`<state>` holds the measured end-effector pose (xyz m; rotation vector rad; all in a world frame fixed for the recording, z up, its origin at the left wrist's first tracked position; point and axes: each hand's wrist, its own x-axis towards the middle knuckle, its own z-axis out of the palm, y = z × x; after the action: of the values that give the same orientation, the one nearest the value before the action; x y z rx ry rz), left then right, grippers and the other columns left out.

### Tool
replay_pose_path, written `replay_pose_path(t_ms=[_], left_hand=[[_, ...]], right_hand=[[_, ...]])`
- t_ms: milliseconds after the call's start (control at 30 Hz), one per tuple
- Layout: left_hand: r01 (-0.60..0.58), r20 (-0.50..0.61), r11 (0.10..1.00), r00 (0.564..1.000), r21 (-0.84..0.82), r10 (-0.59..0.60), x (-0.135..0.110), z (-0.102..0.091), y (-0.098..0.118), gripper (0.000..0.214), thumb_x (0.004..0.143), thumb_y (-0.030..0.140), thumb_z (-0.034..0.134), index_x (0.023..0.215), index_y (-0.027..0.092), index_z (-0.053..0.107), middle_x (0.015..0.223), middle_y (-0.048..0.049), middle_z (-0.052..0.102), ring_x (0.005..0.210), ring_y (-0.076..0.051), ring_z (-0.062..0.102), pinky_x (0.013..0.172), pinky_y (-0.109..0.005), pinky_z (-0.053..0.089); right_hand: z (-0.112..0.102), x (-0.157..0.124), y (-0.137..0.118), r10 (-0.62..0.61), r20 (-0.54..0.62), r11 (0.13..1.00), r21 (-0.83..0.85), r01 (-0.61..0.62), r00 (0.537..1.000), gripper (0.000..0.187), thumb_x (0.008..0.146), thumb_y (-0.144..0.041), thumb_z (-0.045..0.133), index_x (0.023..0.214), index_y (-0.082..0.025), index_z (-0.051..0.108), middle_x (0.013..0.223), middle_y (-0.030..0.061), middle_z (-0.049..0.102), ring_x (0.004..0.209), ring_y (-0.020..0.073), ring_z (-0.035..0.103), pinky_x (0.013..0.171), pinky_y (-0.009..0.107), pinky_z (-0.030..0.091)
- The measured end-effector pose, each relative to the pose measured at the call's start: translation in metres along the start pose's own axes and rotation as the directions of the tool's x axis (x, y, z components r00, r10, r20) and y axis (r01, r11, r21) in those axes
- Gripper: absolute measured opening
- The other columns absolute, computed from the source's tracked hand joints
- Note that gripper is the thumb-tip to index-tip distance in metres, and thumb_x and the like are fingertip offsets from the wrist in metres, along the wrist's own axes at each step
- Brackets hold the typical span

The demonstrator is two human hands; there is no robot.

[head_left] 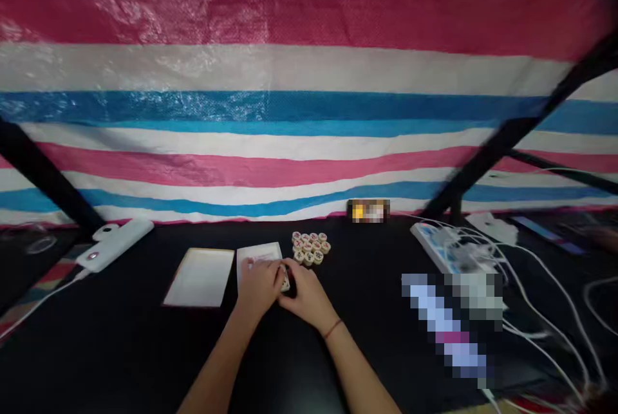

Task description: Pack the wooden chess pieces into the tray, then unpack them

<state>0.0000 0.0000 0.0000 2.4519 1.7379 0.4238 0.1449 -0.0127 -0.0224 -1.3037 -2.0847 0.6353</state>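
Observation:
My left hand point(259, 286) reaches over the right part of a shallow white box point(258, 250), its fingers curled. My right hand point(308, 297) meets it at the box's right edge, thumb and fingers bent around a few round, cream-coloured Chinese chess pieces point(286, 280). Both hands' fingertips close in on these pieces, and the fingers partly hide them. Just beyond my right hand, a cluster of Chinese chess pieces point(309, 247) lies in rows on the black table, with red characters at the back and dark ones in front.
Left of the white box lies an open lid point(200, 277), pale inside. A white power strip point(116, 245) stands farther left. On the right are another power strip point(432, 246) with tangled white cables and a blurred-out long object point(444, 327). A striped sheet point(270, 163) hangs behind the table.

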Motion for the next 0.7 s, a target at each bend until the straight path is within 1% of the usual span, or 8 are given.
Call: replay_pose_path(t_ms=[133, 200, 300, 400, 467, 533, 633, 700], left_hand=[[-0.037, -0.040, 0.999, 0.999, -0.030, 0.036, -0.002, 0.008, 0.000, 0.024, 0.092, 0.021, 0.045, 0.104, 0.018, 0.065, 0.101, -0.0084, 0.072, 0.097, -0.025, 0.065, 0.097, -0.049, 0.036], [-0.056, -0.061, 0.995, 0.997, -0.087, 0.050, -0.001, 0.014, -0.003, 0.024, 0.091, 0.019, 0.046, 0.107, 0.019, 0.064, 0.104, -0.0080, 0.071, 0.099, -0.024, 0.064, 0.098, -0.047, 0.038], [-0.086, -0.097, 0.979, 0.993, -0.184, 0.069, 0.001, 0.022, -0.007, 0.024, 0.089, 0.017, 0.048, 0.108, 0.019, 0.064, 0.104, -0.0081, 0.070, 0.099, -0.024, 0.064, 0.093, -0.043, 0.045], [-0.123, -0.213, 0.952, 0.975, -0.282, 0.063, 0.002, 0.024, -0.009, 0.027, 0.089, 0.016, 0.048, 0.110, 0.020, 0.064, 0.106, -0.0084, 0.068, 0.099, -0.024, 0.063, 0.092, -0.043, 0.048], [-0.156, -0.294, 0.911, 0.955, -0.381, 0.040, 0.002, 0.022, -0.009, 0.028, 0.090, 0.018, 0.048, 0.113, 0.021, 0.064, 0.108, -0.0077, 0.067, 0.101, -0.023, 0.062, 0.093, -0.041, 0.049], [-0.181, -0.331, 0.854, 0.944, -0.489, 0.010, 0.000, 0.020, -0.007, 0.025, 0.092, 0.021, 0.048, 0.110, 0.023, 0.065, 0.108, -0.0063, 0.067, 0.102, -0.020, 0.063, 0.092, -0.037, 0.051], [-0.175, -0.324, 0.780, 0.945, -0.601, -0.037, -0.003, 0.019, -0.005, 0.021, 0.092, 0.026, 0.050, 0.104, 0.023, 0.067, 0.108, -0.0050, 0.068, 0.103, -0.019, 0.063, 0.091, -0.034, 0.052], [-0.154, -0.298, 0.753, 0.953, -0.640, -0.058, -0.005, 0.021, -0.006, 0.021, 0.091, 0.028, 0.052, 0.106, 0.023, 0.067, 0.111, -0.0050, 0.068, 0.104, -0.019, 0.063, 0.092, -0.035, 0.053]], right_hand=[[0.001, 0.001, 0.000, 0.017, -0.022, 1.000, 0.021, -0.017, 1.000, 0.057, 0.067, -0.018, 0.066, 0.121, -0.020, 0.048, 0.108, 0.0067, 0.064, 0.094, 0.0228, 0.059, 0.082, 0.033, 0.040], [0.002, 0.001, 0.000, 0.031, -0.039, 0.999, 0.029, -0.029, 0.999, 0.054, 0.067, -0.018, 0.066, 0.118, -0.020, 0.048, 0.098, 0.0039, 0.064, 0.087, 0.0210, 0.059, 0.078, 0.031, 0.040], [0.004, 0.001, 0.002, 0.047, -0.060, 0.998, 0.040, -0.044, 0.997, 0.050, 0.067, -0.018, 0.066, 0.114, -0.020, 0.048, 0.083, -0.0010, 0.060, 0.077, 0.0182, 0.057, 0.073, 0.029, 0.039], [0.004, 0.001, 0.006, 0.052, -0.094, 0.994, 0.098, -0.043, 0.994, 0.056, 0.065, -0.020, 0.068, 0.116, -0.021, 0.046, 0.081, -0.0031, 0.056, 0.073, 0.0162, 0.055, 0.071, 0.027, 0.041], [0.004, 0.001, 0.007, 0.040, -0.147, 0.992, 0.127, -0.021, 0.988, 0.056, 0.065, -0.022, 0.070, 0.116, -0.021, 0.047, 0.083, -0.0024, 0.056, 0.074, 0.0160, 0.055, 0.071, 0.027, 0.042], [0.003, 0.001, 0.008, 0.011, -0.218, 0.992, 0.125, 0.016, 0.976, 0.042, 0.071, -0.023, 0.067, 0.110, -0.020, 0.052, 0.084, -0.0007, 0.057, 0.075, 0.0160, 0.055, 0.072, 0.028, 0.043], [0.002, 0.001, 0.007, -0.029, -0.305, 0.993, 0.101, 0.063, 0.952, 0.015, 0.082, -0.023, 0.059, 0.097, -0.020, 0.058, 0.081, 0.0012, 0.060, 0.071, 0.0154, 0.054, 0.070, 0.028, 0.044], [0.002, 0.000, 0.007, -0.050, -0.334, 0.992, 0.090, 0.085, 0.941, 0.011, 0.084, -0.023, 0.057, 0.095, -0.019, 0.059, 0.081, 0.0023, 0.061, 0.070, 0.0155, 0.054, 0.069, 0.028, 0.046]])
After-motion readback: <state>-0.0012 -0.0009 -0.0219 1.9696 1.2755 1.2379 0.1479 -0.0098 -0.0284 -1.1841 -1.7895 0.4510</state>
